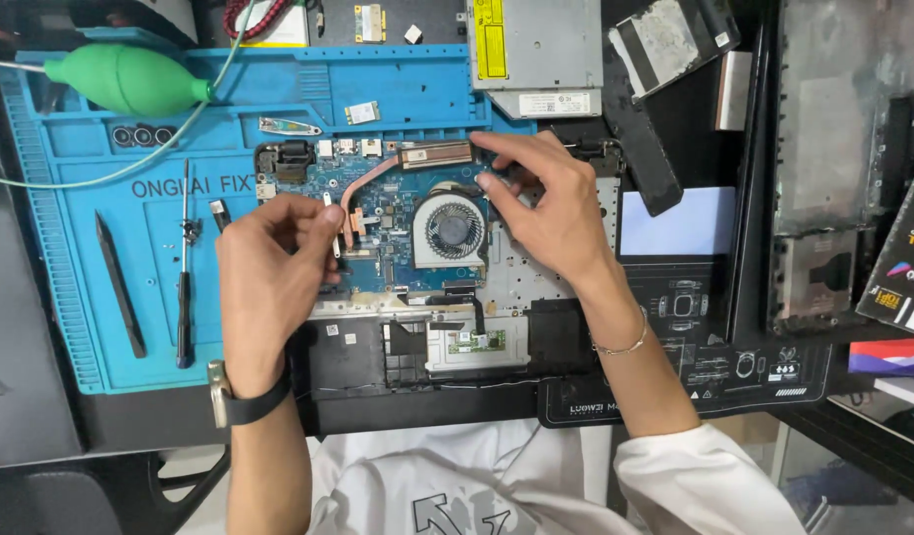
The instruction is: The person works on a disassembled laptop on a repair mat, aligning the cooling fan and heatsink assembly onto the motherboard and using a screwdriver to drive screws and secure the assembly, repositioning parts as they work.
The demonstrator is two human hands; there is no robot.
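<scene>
Pinching copper heat pipe (378, 176) ends, left hand (269, 260) and right hand (541, 203) (round grey fan (449, 230) between).

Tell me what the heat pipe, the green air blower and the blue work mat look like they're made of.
Heat pipe: likely copper, from its dull reddish-orange metal tone.
Green air blower: probably soft rubber, a matte bulb.
Blue work mat: seemingly silicone, matte with moulded ridges.
</scene>
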